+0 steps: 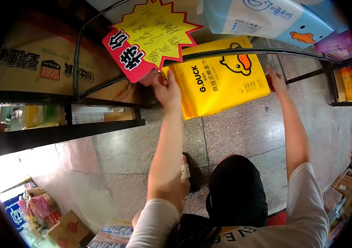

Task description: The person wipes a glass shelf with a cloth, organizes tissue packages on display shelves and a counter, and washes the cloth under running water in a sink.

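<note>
A bright yellow pack of cotton tissues [221, 84], printed with "G.DUCK KIDS" and a duck face, is held tilted between my two hands. It is partly behind the black metal rail of the rack. My left hand [167, 89] grips its left end, just below a red and yellow price sign [155, 35] with handwriting on it. At the pack's right end is my right hand [277, 80], its fingers closed on the edge and partly hidden. Above the yellow pack lies a blue and white tissue pack [263, 22] with a duck picture.
A black metal rack rail [308, 53] curves across the front of the packs. On the left stands a brown cardboard box [39, 68] on a shelf. More boxes [68, 227] sit at lower left, and stacked goods [345, 184] line the right side. Below is a grey tiled floor [234, 128].
</note>
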Available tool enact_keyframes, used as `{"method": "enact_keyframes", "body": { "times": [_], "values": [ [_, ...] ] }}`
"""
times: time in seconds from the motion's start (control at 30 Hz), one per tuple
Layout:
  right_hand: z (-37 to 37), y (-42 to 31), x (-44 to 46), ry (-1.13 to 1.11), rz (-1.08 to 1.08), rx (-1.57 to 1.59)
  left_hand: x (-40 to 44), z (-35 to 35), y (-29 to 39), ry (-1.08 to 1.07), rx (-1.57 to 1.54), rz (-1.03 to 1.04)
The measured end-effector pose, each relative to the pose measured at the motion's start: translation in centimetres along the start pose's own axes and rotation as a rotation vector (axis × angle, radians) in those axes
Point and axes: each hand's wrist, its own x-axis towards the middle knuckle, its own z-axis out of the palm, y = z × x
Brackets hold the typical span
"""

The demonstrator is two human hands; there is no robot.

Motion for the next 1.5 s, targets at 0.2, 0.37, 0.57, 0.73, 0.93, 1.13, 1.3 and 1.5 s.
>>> {"method": "enact_keyframes", "body": {
  "times": [0.2,0.37,0.57,0.73,0.93,1.13,1.3,1.5],
  "values": [
    [4.2,4.9,0.2,-0.275,-0.238,0.384,7.9,-3.8,5.7,-0.168,1.034,0.858],
    [5.5,10.6,2.8,-0.405,0.231,0.78,11.9,-5.0,7.0,-0.471,1.477,0.746],
    [7.1,13.4,5.4,-0.434,0.076,0.607,9.6,-5.7,6.2,-0.479,1.351,0.662],
    [7.0,12.8,5.4,-0.431,0.075,0.712,4.0,-5.6,9.2,-0.477,0.77,0.517],
    [7.3,12.7,4.9,-0.46,0.087,0.88,-0.7,-12.0,12.3,-0.396,0.277,-0.242],
    [7.4,11.6,0.5,-0.546,0.053,1.22,-9.3,-17.0,17.2,-0.397,0.292,-0.46],
    [15.7,4.2,-11.1,-0.43,0.127,1.331,-11.1,-20.3,18.5,-0.414,0.298,-0.55],
    [25.9,1.3,-19.1,-0.793,0.325,0.706,-13.8,-23.1,20.4,-0.141,0.38,-0.576]
  ]
}}
